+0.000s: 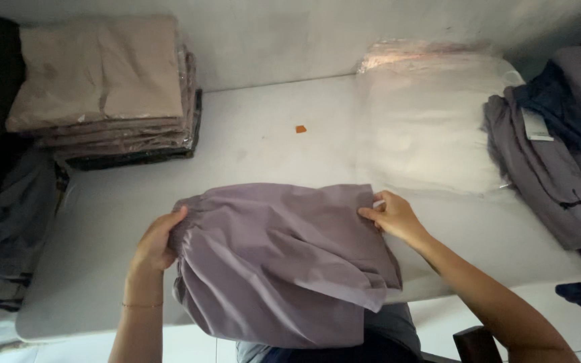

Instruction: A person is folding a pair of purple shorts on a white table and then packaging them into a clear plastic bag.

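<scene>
- The white table (270, 141) runs from a far wall to a near edge just in front of the person; its near-left corner is rounded and its right end stops short of the floor tiles on the right.
- Bare tabletop lies in the middle, between the far wall and the mauve garment (277, 255), with only a small orange scrap (300, 128) on it.
- On the far left, a stack of bagged beige garments (102, 87) sits close to the left edge.
- On the far right, a pile of clear plastic bags (425, 114) lies flat, reaching nearly to the wall.
- A heap of mauve and dark blue clothes (559, 161) crowds the right end and hangs over that edge.
- The mauve garment lies at the near middle of the table, its top edge on the surface and its lower part drooping over the near edge toward the person.
- The left hand (157, 238) is closed on the garment's gathered left corner, fingers curled over the cloth; a thin bracelet (141, 306) circles that wrist.
- The right hand (393, 215) pinches the garment's upper right corner between thumb and fingers, just near the closest edge of the plastic bags.
</scene>
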